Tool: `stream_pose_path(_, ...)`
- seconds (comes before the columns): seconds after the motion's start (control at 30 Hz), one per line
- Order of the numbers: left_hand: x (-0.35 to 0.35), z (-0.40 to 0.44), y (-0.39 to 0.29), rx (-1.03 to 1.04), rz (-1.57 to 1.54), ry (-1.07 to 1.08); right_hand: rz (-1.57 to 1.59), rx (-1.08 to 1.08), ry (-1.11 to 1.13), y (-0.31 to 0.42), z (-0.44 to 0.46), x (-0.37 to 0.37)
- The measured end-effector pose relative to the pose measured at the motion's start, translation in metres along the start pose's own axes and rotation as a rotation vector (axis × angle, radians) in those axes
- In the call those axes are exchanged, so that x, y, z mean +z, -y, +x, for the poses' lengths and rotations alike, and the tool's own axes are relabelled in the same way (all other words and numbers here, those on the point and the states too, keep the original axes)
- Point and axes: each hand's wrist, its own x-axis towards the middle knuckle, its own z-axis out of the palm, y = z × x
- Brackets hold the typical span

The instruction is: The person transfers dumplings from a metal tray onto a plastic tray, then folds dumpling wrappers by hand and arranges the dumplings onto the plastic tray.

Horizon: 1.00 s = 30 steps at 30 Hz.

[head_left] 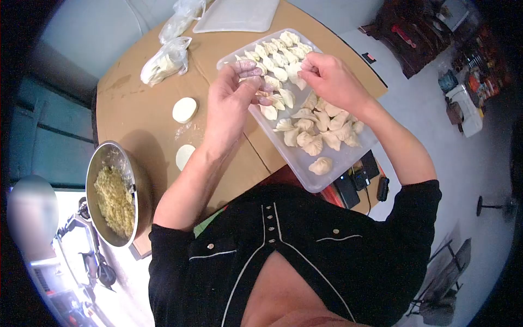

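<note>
My right hand (333,82) is closed in a pinch on a pale dumpling (295,75) above the tray. Fingers apart and dusted with flour, my left hand (231,101) hovers over the tray's left edge and holds nothing I can see. Beneath both hands lies a translucent plastic tray (297,169). Rows of white dumplings (280,57) fill its far part, and a looser pile of tan dumplings (310,143) takes up the nearer part. One single dumpling (321,165) sits close to the near edge. My left hand partly covers several dumplings.
A metal bowl of chopped filling (114,204) stands at the table's left edge. A stack of round wrappers (185,110) and a single wrapper (185,156) lie on the brown table (136,103). Plastic bags (166,61) and another tray (237,15) are at the back.
</note>
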Motion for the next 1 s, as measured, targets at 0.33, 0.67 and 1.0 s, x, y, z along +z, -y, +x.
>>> stream_pose_path(0.33,-0.010,0.005,-0.008,0.030,-0.032,-0.004,-0.212,-0.029,0.103,-0.017,0.012,0.022)
stream_pose_path(0.67,-0.010,0.004,-0.012,0.026,-0.028,-0.004,-0.344,0.037,0.171,-0.015,0.012,0.033)
stream_pose_path(1.0,-0.010,0.005,-0.015,0.006,0.049,-0.005,-0.099,0.049,0.015,-0.028,0.004,-0.020)
